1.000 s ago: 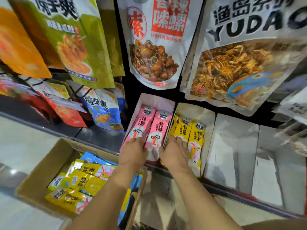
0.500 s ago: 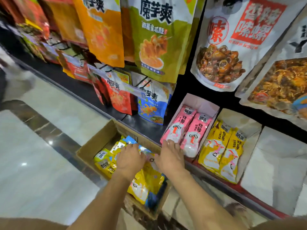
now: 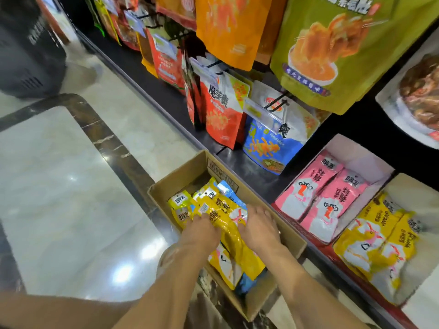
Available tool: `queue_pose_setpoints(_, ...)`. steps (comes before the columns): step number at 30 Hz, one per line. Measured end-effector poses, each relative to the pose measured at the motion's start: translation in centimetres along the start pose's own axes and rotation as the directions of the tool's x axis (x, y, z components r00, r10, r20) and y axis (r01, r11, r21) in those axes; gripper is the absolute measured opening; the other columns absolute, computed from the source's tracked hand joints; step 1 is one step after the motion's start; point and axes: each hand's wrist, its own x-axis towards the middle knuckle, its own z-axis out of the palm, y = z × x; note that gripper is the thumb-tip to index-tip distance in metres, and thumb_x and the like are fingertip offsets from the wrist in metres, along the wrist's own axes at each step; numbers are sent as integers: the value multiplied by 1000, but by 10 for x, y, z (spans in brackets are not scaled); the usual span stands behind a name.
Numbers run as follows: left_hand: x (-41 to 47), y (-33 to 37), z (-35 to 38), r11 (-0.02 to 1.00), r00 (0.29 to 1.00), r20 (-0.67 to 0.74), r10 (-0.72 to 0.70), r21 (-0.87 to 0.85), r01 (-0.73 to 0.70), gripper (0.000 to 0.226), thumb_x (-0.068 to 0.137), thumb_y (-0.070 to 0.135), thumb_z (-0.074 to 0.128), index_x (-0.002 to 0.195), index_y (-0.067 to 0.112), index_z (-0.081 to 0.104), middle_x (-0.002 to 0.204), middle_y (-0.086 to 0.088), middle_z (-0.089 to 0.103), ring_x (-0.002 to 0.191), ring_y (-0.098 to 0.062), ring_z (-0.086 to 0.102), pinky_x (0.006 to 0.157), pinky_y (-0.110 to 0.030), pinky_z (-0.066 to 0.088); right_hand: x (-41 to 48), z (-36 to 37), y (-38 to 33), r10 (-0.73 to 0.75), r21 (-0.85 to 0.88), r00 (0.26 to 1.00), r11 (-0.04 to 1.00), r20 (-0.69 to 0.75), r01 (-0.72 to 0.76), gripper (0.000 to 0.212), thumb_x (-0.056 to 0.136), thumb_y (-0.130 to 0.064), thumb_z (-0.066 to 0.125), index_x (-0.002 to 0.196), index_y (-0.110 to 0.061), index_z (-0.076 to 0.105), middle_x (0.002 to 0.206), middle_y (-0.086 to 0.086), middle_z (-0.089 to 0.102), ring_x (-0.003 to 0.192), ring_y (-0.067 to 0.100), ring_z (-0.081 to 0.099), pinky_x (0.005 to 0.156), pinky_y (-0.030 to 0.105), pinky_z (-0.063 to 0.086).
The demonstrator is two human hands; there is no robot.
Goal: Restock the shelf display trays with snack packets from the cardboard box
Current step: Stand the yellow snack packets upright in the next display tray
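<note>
Hands dropped into cardboard box (image 3: 183, 172): L hand (image 3: 202, 231), R hand (image 3: 259, 230) flank yellow packet (image 3: 226, 222) lying lengthwise betw. them; grip can't tell. Yellow-packet tray (image 3: 413, 188) rightward, R nearer.

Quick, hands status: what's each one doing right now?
Left hand: on the yellow packets in the box; grip cannot be told.
Right hand: open, fingers spread, touching the same packets.
</note>
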Motion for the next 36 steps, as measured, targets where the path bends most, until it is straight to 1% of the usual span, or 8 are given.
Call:
queue_pose_setpoints(8,18,24,19,961,987,26,-157,-225,159,87,86,70,52,141,6,31,140,-11,51,130,-32,49,102,-42,43,21,20,9,6,-28,1000,1000,15,-5,61,100,-50,50,151,-19,35,147,6,46,137,30,40,112,44,34)
queue_pose_setpoints(12,25,31,28,963,983,-3,-183,-204,178,99,82,77,52,145,6,21,145,-10,41,133,-31,45,103,-43,42,26,27,13,29,53,999,998,29,-31,57,98,-45,56,146,-20,39,141,8,47,134,29,40,109,43,38)
queue_pose_setpoints(19,30,33,34,922,983,-18,-183,-351,165,87,88,51,65,144,4,18,144,-13,35,123,-35,54,94,-44,48,33,23,18,66,200,993,976,97,-85,63,86,-53,71,137,-21,50,135,5,58,128,28,53,103,40,46)
queue_pose_setpoints(25,28,37,30,842,978,24,-206,-505,190,96,83,32,76,151,9,13,149,-14,30,118,-38,55,93,-43,50,22,18,29,85,265,995,959,55,-96,47,85,-49,72,122,-25,57,123,-1,62,119,25,59,94,38,51)
queue_pose_setpoints(27,25,37,30,813,978,10,-209,-554,180,97,85,30,74,154,10,9,153,-13,26,123,-37,53,96,-41,48,17,14,33,94,273,995,957,31,-99,38,86,-50,71,111,-26,56,116,-1,63,112,25,61,88,38,51)
queue_pose_setpoints(30,22,36,26,742,973,-13,-229,-650,166,91,89,28,67,155,9,8,158,-17,26,128,-35,50,99,-38,46,9,6,40,111,330,993,939,-36,-93,36,86,-48,70,111,-25,58,114,2,59,108,27,61,87,38,50)
queue_pose_setpoints(33,19,32,17,646,969,-52,-242,-753,121,79,86,26,62,151,12,19,136,-19,53,112,-35,59,92,-43,51,0,-6,47,129,463,986,884,-110,-64,30,85,-41,72,106,-22,61,106,2,58,102,27,59,84,37,47)
queue_pose_setpoints(36,8,35,4,645,953,-233,-195,-762,-54,54,89,15,56,140,20,41,94,0,64,86,-26,62,73,-32,45,-10,-19,54,167,576,973,816,-157,-47,27,86,-38,73,103,-21,61,98,1,63,91,25,61,71,31,41)
